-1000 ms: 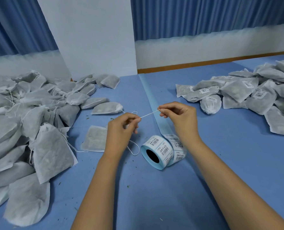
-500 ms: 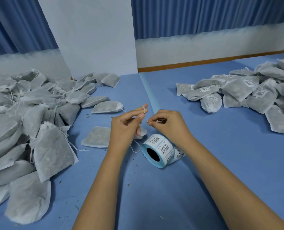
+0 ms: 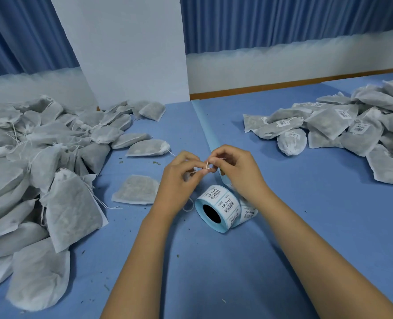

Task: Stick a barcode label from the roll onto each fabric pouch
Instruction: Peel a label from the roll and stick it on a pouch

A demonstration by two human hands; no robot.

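Observation:
My left hand [image 3: 179, 180] and my right hand [image 3: 237, 171] meet above the blue table, both pinching the thin white drawstring [image 3: 208, 165] of a pouch mostly hidden behind my left hand. The label roll [image 3: 220, 207] lies on its side just below my hands, barcode labels showing, and its blue backing strip [image 3: 204, 125] trails away toward the wall. One flat grey pouch [image 3: 135, 189] lies left of my left hand. Another pouch [image 3: 148, 148] lies farther back.
A big heap of unlabelled grey pouches [image 3: 30, 169] fills the left side. Labelled pouches [image 3: 342, 127] are piled at the right. A white panel [image 3: 126, 49] stands at the back. Small dried crumbs dot the blue table [image 3: 214, 272].
My hands, spread apart with the string stretched between them a second ago, have come together. The string now loops between my fingertips.

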